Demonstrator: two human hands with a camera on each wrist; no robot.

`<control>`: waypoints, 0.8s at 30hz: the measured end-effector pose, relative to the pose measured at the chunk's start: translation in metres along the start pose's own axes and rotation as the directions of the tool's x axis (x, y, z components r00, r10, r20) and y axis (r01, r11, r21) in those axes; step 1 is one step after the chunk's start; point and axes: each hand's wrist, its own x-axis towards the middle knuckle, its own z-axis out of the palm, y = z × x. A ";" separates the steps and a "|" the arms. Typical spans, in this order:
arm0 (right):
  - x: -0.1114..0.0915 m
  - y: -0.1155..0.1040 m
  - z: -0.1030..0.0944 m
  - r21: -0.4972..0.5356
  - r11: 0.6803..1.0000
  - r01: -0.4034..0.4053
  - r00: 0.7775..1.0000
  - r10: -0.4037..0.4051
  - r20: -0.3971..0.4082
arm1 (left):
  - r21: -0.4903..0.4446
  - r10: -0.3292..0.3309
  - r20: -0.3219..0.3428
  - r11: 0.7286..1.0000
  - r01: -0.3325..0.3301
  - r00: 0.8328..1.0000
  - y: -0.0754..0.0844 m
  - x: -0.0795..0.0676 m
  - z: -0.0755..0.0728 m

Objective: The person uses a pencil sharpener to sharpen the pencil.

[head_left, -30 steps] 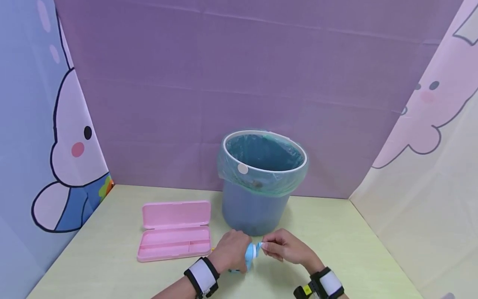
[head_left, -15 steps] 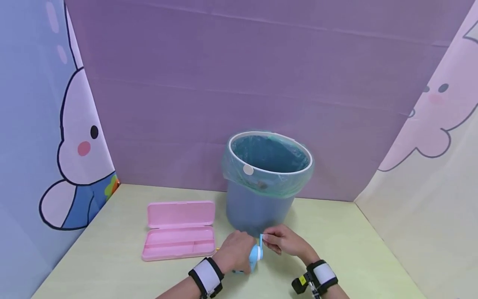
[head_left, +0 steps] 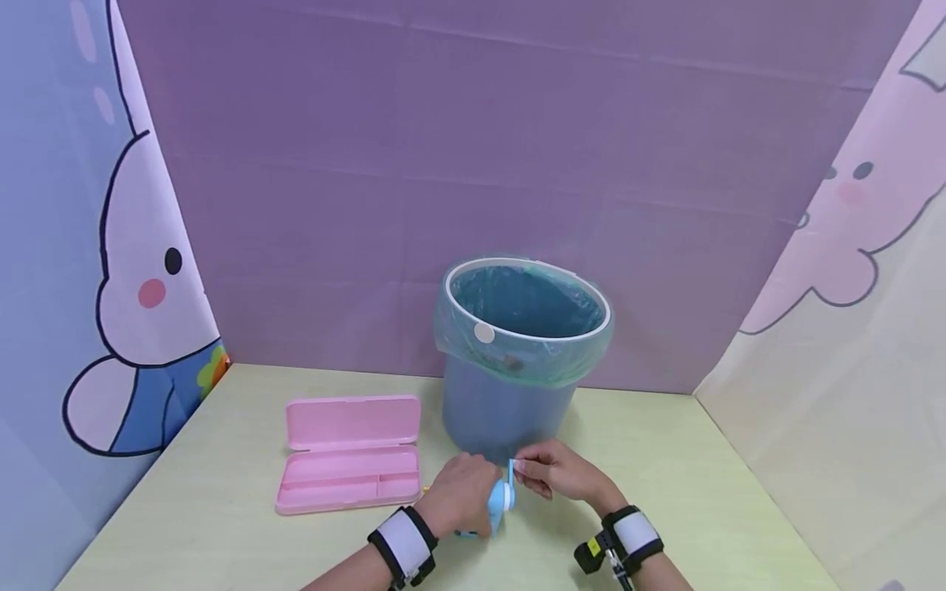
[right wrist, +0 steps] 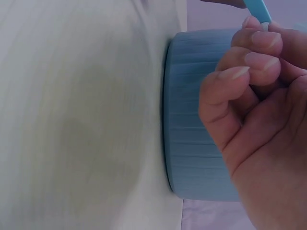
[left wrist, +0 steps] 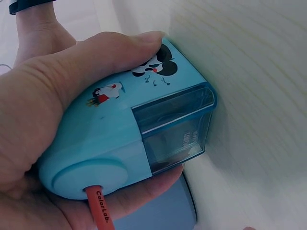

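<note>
My left hand (head_left: 464, 495) grips a light blue pencil sharpener (left wrist: 105, 124) with cartoon prints and a clear shavings drawer (left wrist: 177, 129). A red pencil (left wrist: 100, 206) marked ColorLab sticks out of the hole in its end. On the opposite side, my right hand (head_left: 559, 474) pinches the end of the sharpener's blue crank handle (right wrist: 257, 8) between thumb and fingers. The crank arm points up in the head view. In the right wrist view the other fingers are curled, and the sharpener's body is out of sight.
Just behind the hands stands a blue bin (head_left: 502, 410) with a green liner bag (head_left: 458, 332) and white rim. To the left, a pink pencil case (head_left: 347, 492) lies with its lid raised on the pale table (head_left: 185, 509). A purple backdrop (head_left: 414, 180) rises behind.
The crank handle has swung from low beside the sharpener to pointing upward, with my right hand rising alongside. My left hand keeps its grip on the sharpener. The head view shifts slightly.
</note>
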 end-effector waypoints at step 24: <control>0.002 0.009 0.010 -0.197 0.979 -0.051 0.999 0.047 -0.026 | -0.042 0.000 -0.011 0.999 0.000 1.000 -0.001 -0.002 0.000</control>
